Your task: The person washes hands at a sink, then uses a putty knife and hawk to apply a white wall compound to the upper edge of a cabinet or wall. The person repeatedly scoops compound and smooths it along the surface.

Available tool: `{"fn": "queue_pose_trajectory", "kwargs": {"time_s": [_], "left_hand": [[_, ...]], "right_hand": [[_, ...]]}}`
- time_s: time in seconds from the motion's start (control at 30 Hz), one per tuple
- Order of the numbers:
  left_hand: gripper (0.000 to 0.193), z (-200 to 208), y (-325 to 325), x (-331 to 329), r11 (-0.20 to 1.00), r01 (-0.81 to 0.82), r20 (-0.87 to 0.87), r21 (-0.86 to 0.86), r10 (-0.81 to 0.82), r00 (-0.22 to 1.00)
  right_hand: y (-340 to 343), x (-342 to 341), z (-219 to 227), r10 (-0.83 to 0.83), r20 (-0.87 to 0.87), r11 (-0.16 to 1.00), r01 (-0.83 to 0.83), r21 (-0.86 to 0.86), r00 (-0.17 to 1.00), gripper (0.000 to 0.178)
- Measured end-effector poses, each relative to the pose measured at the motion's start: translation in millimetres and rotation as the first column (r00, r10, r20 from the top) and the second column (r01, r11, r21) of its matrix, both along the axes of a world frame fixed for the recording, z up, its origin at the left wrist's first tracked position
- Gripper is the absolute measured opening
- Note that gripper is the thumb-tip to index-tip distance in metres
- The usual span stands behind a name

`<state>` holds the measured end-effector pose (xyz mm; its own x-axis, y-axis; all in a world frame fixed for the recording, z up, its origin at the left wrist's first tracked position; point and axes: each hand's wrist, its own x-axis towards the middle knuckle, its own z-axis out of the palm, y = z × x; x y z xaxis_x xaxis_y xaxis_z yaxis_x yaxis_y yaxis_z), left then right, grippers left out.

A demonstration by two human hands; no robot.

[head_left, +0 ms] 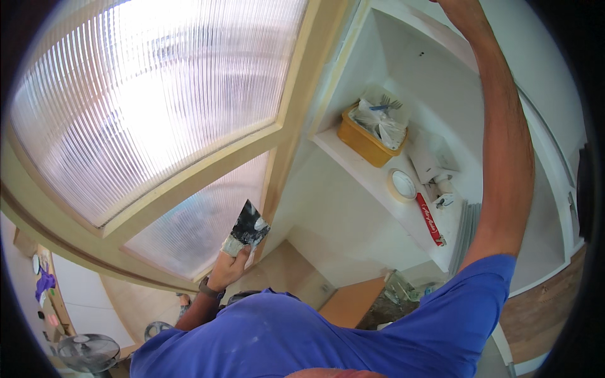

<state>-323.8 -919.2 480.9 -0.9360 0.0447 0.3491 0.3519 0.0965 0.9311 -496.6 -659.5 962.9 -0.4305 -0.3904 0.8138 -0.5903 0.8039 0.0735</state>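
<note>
1 narrow red package (431, 220) bears white lettering (428, 215).

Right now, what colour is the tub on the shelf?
The tub is yellow, clearest in the head view.

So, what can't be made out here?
Head view:
Right hand: mostly cut off by the top edge; grip unseen.
Putty knife handle: mostly covered by the left hand.
Yellow tub: lower contents hidden by its wall and plastic bag.
Beyond the ribbed pane: blurred by ribbing and glare.

The scraper (251, 225) is blotched black-and-white, the tub (367, 146) mustard-yellow.
</note>
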Motion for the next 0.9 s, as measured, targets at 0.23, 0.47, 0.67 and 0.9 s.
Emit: {"fn": "queue_pose_trajectory", "kwargs": {"time_s": [0.23,0.47,0.67,0.9], "left_hand": [[0.027,-6,-20,5,0.999,-0.045,0.02,-0.016,0.045,0.999],[0.025,-14,-25,4,0.998,-0.028,0.053,0.049,0.025,0.998],[0.031,-27,-29,2,0.998,0.057,0.13,-0.001,-0.057,0.99],[0.026,-17,-22,1,0.999,-0.022,0.005,-0.033,0.022,1.0]], "right_hand": [[-16,-11,3,0.075,0.001,0.996,-0.075,0.056,0.997,0.019],[-14,-35,8,0.13,0.137,0.99,-0.136,0.036,0.982,0.018],[-17,-31,3,0.078,0.128,0.996,-0.083,0.036,0.989,0.018],[-24,-34,8,0.074,0.198,0.997,-0.078,0.013,0.977,0.017]]}}
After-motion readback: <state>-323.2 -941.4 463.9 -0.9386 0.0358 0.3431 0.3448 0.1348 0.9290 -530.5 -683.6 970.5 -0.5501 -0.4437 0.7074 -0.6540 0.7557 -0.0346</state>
